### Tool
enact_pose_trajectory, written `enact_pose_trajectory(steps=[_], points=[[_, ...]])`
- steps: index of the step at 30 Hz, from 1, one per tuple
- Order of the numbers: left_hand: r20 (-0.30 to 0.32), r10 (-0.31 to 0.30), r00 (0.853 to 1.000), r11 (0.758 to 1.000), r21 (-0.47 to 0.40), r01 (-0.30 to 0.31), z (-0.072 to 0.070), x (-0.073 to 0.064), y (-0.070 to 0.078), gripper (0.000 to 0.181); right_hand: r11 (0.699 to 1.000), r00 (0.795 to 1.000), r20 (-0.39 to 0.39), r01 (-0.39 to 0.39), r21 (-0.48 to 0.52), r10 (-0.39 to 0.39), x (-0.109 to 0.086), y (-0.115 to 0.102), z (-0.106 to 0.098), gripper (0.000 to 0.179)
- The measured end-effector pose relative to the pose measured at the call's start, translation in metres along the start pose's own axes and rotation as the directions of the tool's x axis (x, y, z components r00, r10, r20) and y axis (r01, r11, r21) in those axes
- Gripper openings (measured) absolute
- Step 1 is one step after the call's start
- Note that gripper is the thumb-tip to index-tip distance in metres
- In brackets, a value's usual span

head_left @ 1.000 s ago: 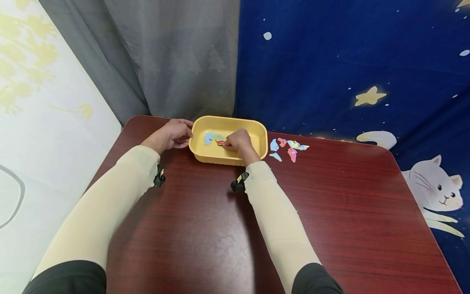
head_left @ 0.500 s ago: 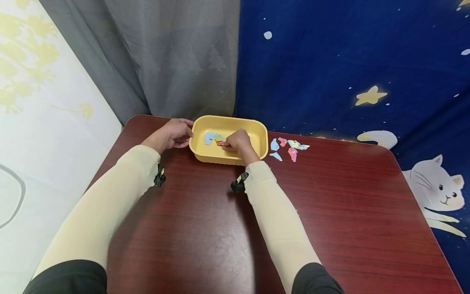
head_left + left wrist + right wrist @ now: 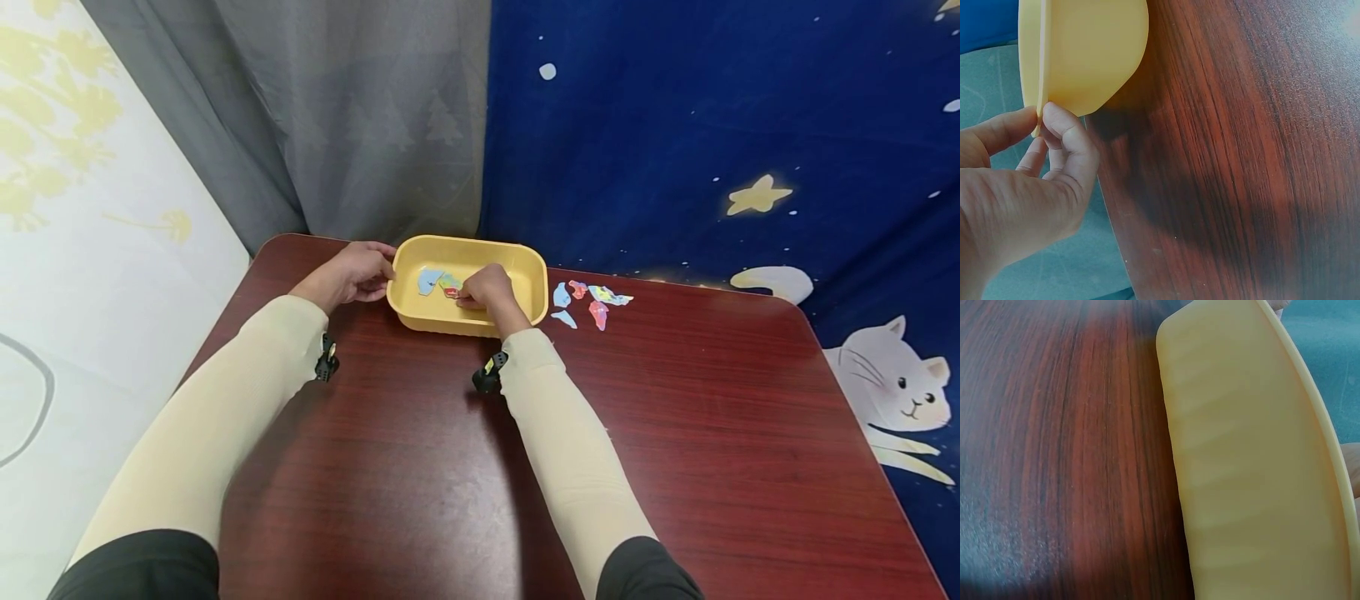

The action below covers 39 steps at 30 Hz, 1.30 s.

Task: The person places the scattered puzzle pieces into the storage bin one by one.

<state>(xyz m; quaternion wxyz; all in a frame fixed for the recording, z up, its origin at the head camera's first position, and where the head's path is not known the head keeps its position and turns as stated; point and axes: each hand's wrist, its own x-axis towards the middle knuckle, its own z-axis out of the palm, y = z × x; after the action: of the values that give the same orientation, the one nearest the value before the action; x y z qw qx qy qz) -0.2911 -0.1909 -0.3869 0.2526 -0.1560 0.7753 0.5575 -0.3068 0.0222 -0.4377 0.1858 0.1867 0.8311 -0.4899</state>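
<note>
The left hand (image 3: 358,272) pinched the yellow tub (image 3: 442,323), seemingly steadying it; inside, the right hand's (image 3: 491,286) fingers curled, grip unclear.

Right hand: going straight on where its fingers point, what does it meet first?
The right hand would probably meet the red-and-green piece in the yellow tub; they may already touch. The light blue piece lies just beyond.

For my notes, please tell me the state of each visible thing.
Yellow tub: upright, open-topped
Left hand: pinching tub's rim
Right hand: inside tub, grip unclear
Blue piece: lying in tub
Multicoloured piece: in tub, by right hand
Loose pieces: on table, outside tub
</note>
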Motion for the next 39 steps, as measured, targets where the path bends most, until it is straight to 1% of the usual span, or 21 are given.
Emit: enact_pose_trajectory(steps=[4,9,11,14,16,17,18,20,23,25,29,34,39], points=[[-0.006,-0.005,1.000,1.000,0.006,0.005,0.001,0.000,0.001,0.050,1.000,1.000,-0.003,0.015,-0.016,-0.015,-0.001,0.000,-0.003,0.024],[0.000,-0.003,1.000,1.000,0.008,0.003,0.001,-0.001,0.001,0.051,0.990,0.997,-0.025,0.064,-0.124,-0.067,-0.003,0.000,-0.011,0.023],[0.004,-0.003,1.000,1.000,0.008,0.003,0.000,-0.001,0.001,0.051,0.979,0.995,-0.037,0.089,-0.183,-0.097,-0.005,-0.001,-0.015,0.021],[0.011,-0.005,1.000,1.000,0.003,0.005,-0.001,-0.001,0.000,0.051,0.978,0.992,-0.051,0.102,-0.180,-0.112,-0.008,-0.002,-0.023,0.018],[0.014,-0.006,1.000,1.000,-0.001,0.006,-0.001,0.000,0.000,0.052,0.982,0.991,-0.055,0.113,-0.150,-0.123,-0.010,-0.004,-0.029,0.015],[0.014,-0.006,1.000,1.000,-0.002,0.006,-0.001,0.000,0.001,0.052,0.989,0.992,-0.049,0.112,-0.096,-0.118,-0.011,-0.004,-0.032,0.014],[0.013,-0.006,1.000,1.000,-0.003,0.006,-0.001,0.000,0.001,0.052,0.991,0.992,-0.049,0.114,-0.063,-0.117,-0.012,-0.005,-0.035,0.012],[0.009,-0.006,1.000,1.000,-0.001,0.006,0.000,-0.001,0.001,0.051,0.992,0.992,-0.039,0.124,0.036,-0.122,-0.015,-0.005,-0.042,0.011],[0.007,-0.005,1.000,1.000,0.004,0.005,0.000,-0.001,0.002,0.052,0.977,0.991,-0.025,0.135,0.166,-0.133,-0.020,-0.006,-0.054,0.013],[0.005,-0.007,1.000,1.000,0.005,0.007,0.000,-0.001,0.002,0.051,0.962,0.989,-0.019,0.148,0.228,-0.147,-0.023,-0.006,-0.062,0.018],[0.003,-0.006,1.000,1.000,0.003,0.006,0.000,0.000,0.001,0.051,0.947,0.986,-0.015,0.161,0.278,-0.163,-0.026,-0.004,-0.076,0.023],[0.010,-0.001,1.000,1.000,0.005,0.001,0.000,0.000,0.001,0.051,0.950,0.988,-0.038,0.153,0.271,-0.148,-0.027,0.001,-0.091,0.024],[0.014,-0.005,1.000,1.000,-0.003,0.005,-0.001,0.001,0.000,0.052,0.950,0.991,-0.048,0.132,0.283,-0.123,-0.026,0.008,-0.100,0.024]])
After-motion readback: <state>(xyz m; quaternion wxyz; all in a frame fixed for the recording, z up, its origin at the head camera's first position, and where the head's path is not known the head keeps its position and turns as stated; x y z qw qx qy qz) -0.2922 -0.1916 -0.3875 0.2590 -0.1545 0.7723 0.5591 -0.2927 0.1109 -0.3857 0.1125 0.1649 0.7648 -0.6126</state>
